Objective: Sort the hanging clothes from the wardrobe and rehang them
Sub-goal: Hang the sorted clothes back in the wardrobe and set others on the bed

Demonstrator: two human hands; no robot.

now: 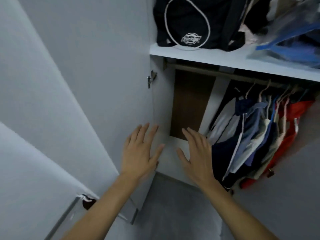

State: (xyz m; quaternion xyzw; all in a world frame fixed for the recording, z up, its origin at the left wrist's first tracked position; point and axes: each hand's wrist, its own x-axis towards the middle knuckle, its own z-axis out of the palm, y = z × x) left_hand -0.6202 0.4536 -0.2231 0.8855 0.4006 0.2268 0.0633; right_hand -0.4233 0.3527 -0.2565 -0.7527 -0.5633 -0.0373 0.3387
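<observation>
Several clothes (256,135) hang on hangers from a rail (225,73) in the open wardrobe, bunched at the right: white, navy, light blue, beige and red pieces. The rail's left part is bare. My left hand (140,151) and my right hand (197,153) are both raised in front of the wardrobe's bare left section, fingers spread, holding nothing. My right hand is just left of the nearest white and navy garment; whether it touches the garment is unclear.
A white shelf (199,54) above the rail carries a black bag (190,23) and blue and pale bundles (285,35). The open white door (78,84) stands at the left with a hinge (151,80). Grey floor (173,213) lies below.
</observation>
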